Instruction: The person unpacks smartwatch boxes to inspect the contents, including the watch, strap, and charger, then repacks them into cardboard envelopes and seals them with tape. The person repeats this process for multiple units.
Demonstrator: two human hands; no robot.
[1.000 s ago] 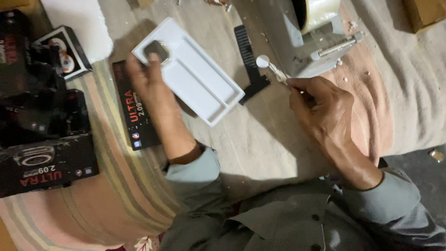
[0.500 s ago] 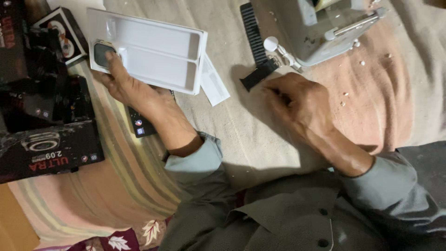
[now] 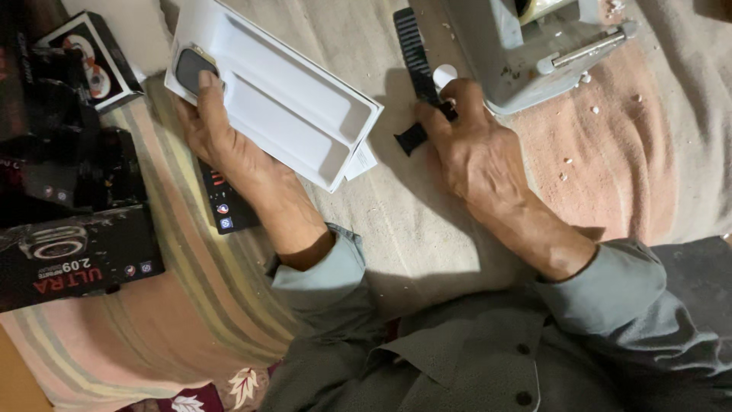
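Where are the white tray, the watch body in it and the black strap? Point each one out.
white tray [image 3: 286, 114]: head view, on its bare middle ridge.
watch body [image 3: 188, 69]: head view, on its dark face, beside the left hand's fingertip.
black strap [image 3: 414, 53]: head view, on its ribbed upper part.

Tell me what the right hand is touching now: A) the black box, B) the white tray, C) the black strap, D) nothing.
C: the right hand has its fingers on the black strap, while the left hand holds the white tray.
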